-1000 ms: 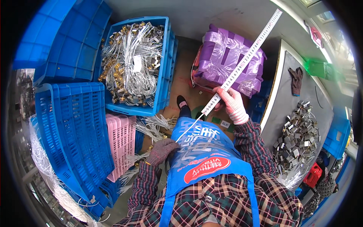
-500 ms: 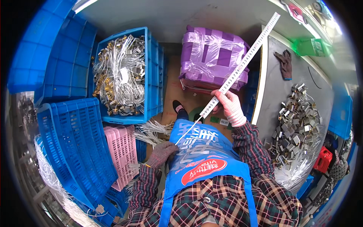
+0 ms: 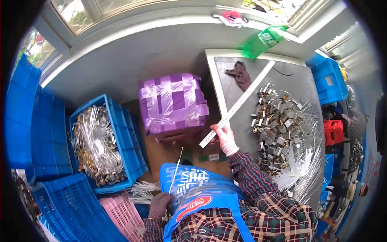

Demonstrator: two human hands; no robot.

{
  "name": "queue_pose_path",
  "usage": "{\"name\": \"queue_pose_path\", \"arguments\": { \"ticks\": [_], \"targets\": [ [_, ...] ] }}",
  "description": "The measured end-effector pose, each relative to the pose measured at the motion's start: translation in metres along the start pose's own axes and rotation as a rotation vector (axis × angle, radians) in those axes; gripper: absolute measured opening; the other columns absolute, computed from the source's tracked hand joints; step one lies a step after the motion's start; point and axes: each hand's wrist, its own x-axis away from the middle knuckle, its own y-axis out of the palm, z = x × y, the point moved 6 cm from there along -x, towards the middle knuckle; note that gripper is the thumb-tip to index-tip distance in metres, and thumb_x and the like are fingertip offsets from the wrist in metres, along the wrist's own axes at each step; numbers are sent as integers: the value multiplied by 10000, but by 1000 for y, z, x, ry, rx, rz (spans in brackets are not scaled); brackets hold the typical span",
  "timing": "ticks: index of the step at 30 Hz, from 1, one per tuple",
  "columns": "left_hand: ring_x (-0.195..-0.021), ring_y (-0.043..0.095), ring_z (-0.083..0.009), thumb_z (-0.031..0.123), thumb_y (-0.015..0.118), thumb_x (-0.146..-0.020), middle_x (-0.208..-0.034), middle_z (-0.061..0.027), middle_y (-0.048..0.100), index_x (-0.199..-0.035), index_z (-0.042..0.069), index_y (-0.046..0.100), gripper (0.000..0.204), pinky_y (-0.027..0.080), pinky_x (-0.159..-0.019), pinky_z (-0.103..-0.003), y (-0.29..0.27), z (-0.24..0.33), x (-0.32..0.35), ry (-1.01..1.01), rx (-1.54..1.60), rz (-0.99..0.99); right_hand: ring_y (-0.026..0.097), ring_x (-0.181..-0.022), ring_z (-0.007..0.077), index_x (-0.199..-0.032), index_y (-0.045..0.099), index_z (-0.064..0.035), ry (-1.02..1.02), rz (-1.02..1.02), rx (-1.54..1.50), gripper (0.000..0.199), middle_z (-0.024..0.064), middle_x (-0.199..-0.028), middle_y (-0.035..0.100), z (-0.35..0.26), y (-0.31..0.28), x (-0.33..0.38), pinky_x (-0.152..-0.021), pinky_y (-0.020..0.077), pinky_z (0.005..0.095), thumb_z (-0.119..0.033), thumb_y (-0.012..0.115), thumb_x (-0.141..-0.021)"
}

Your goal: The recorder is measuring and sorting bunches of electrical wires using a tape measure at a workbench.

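Head view, looking down over a blue apron (image 3: 193, 189) and plaid sleeves.

Right hand (image 3: 225, 139): in a pale glove, closed around the lower part of a long white metal rule (image 3: 238, 104). The rule runs diagonally up and to the right, its lower end just past the hand, its upper end over the dark grey table (image 3: 298, 80).

Left hand (image 3: 159, 203): in a dark glove, low beside the apron, fingers closed on the bottom end of a thin white strip (image 3: 176, 169), which stands nearly upright in front of the apron.

On the table: a heap of small metal clips (image 3: 278, 125) mixed with pale plastic ties, to the right of the rule; a dark cloth or glove (image 3: 242, 74) near the far edge; a green bottle (image 3: 264, 40) lying on the sill beyond.

On the floor: a box wrapped in purple tape (image 3: 173, 103) just left of the table; a blue crate (image 3: 121, 137) filled with silver and brass-coloured hardware; empty blue crates (image 3: 60, 201) stacked at left; a pink crate (image 3: 121, 215) near the left hand; a loose bundle of white ties (image 3: 141, 189) between the pink crate and the apron.

At right: a blue bin (image 3: 328, 80) and a red container (image 3: 333, 131) beside the table.
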Motion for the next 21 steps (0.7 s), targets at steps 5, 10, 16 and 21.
{"name": "queue_pose_path", "arguments": {
  "ticks": [5,10,16,21],
  "targets": [
    [-580,515,-111,211,609,-791,-686,-43,592,-802,-12,637,225,399,-540,-237,-1,-14,-12,-20,93,24,562,-476,154,-931,570,8,-105,208,-3,345,77,-654,577,-42,-54,-37,-408,494,286,-320,616,-834],
    [-557,497,-97,213,591,-810,-634,-27,562,-758,6,622,216,387,-528,-247,6,17,-20,164,-45,27,552,-609,187,-1124,499,-30,-181,355,-54,600,121,-957,566,-104,-113,-69,-489,506,360,-511,625,-788],
    [-563,503,-94,216,602,-819,-671,-25,561,-822,1,636,218,410,-533,-223,21,33,-34,115,52,-43,582,-606,136,-1189,525,-57,127,-389,437,416,64,-823,610,-7,31,27,-572,512,277,-286,586,-847],
    [-595,520,-94,212,607,-822,-700,-30,573,-870,-14,633,233,427,-550,-226,41,23,-31,116,22,-166,564,-743,110,-1267,472,-45,173,-673,193,461,69,-924,603,50,105,123,-673,475,268,-309,539,-895]
  ]
}}
